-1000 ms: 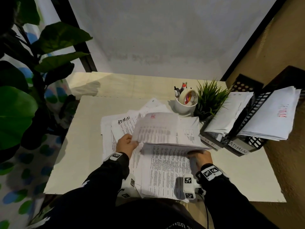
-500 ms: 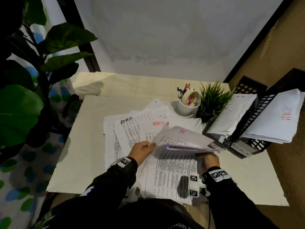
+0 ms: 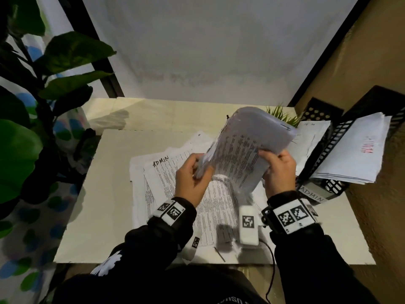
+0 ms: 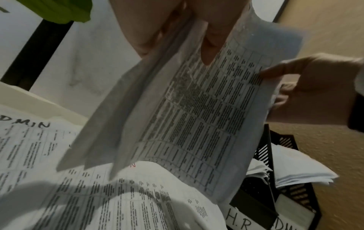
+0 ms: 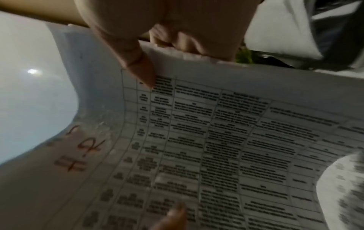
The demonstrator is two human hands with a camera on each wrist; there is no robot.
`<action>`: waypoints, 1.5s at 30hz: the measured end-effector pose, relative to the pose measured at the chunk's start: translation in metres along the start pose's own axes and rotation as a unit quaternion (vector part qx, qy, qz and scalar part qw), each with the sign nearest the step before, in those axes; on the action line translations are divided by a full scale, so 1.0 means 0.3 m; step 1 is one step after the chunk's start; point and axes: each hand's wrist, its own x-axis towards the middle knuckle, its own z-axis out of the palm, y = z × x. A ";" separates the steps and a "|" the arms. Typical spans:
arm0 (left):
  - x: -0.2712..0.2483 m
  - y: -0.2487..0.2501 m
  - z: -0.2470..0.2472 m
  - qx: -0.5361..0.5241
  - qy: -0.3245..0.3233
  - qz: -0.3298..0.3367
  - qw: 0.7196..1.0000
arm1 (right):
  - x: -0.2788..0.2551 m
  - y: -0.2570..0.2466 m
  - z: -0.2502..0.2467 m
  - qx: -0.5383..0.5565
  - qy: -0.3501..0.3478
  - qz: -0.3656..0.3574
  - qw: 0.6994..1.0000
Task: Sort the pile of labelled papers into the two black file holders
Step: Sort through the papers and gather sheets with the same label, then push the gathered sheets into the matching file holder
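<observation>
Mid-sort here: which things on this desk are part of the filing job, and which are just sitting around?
Part of the job:
- printed paper sheaf, gripped by left hand and right hand
- loose pile of printed sheets on the desk
- two black slotted file holders, labelled H.R and ADMIN

Just lying about:
- small spiky green plant
- large-leaved green plant

The pale table (image 3: 105, 207) carries spread papers (image 3: 153, 183), 2 black file holders (image 3: 328, 189) and a small plant (image 3: 282, 117).
</observation>
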 end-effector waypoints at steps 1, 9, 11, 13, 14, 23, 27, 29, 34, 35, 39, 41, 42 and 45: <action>-0.004 -0.004 0.000 -0.004 0.009 -0.018 1.000 | -0.018 0.001 0.002 -0.013 -0.014 -0.005 1.000; -0.020 -0.311 -0.006 0.005 0.079 -0.246 0.966 | -0.113 0.322 -0.057 -0.148 0.054 0.160 0.974; -0.021 -0.301 0.002 0.030 0.083 -0.247 0.965 | -0.100 0.325 -0.073 -0.141 0.052 0.162 0.975; -0.019 -0.245 0.016 0.040 0.080 -0.232 0.969 | -0.083 0.281 -0.093 -0.115 0.039 0.169 0.978; -0.011 -0.210 0.023 0.043 0.078 -0.220 0.971 | -0.071 0.251 -0.108 -0.109 0.045 0.155 0.981; 0.127 0.155 0.039 0.157 -0.052 -0.060 0.984 | 0.083 0.157 -0.294 -0.037 0.300 0.139 0.943; 0.197 0.294 0.084 0.207 -0.108 -0.026 0.972 | 0.152 0.150 -0.294 -0.071 0.302 0.180 0.934; 0.224 0.355 0.130 0.232 -0.134 -0.013 0.963 | 0.188 0.140 -0.291 -0.079 0.288 0.198 0.934; 0.315 0.433 0.289 0.369 -0.190 0.034 0.909 | 0.227 0.106 -0.276 -0.216 0.245 0.185 0.927; 0.332 0.439 0.326 0.389 -0.194 0.040 0.899 | 0.237 0.099 -0.282 -0.250 0.240 0.171 0.922; 0.367 0.440 0.468 0.447 -0.211 0.067 0.867 | 0.255 0.063 -0.323 -0.327 0.206 0.122 0.914; 0.371 0.442 0.535 0.462 -0.224 0.075 0.855 | 0.257 0.038 -0.342 -0.362 0.200 0.090 0.906; 0.374 0.445 0.566 0.468 -0.227 0.078 0.851 | 0.260 0.028 -0.351 -0.378 0.196 0.073 0.902; 0.385 0.454 0.639 0.481 -0.228 0.084 0.842 | 0.269 -0.002 -0.365 -0.424 0.193 0.031 0.884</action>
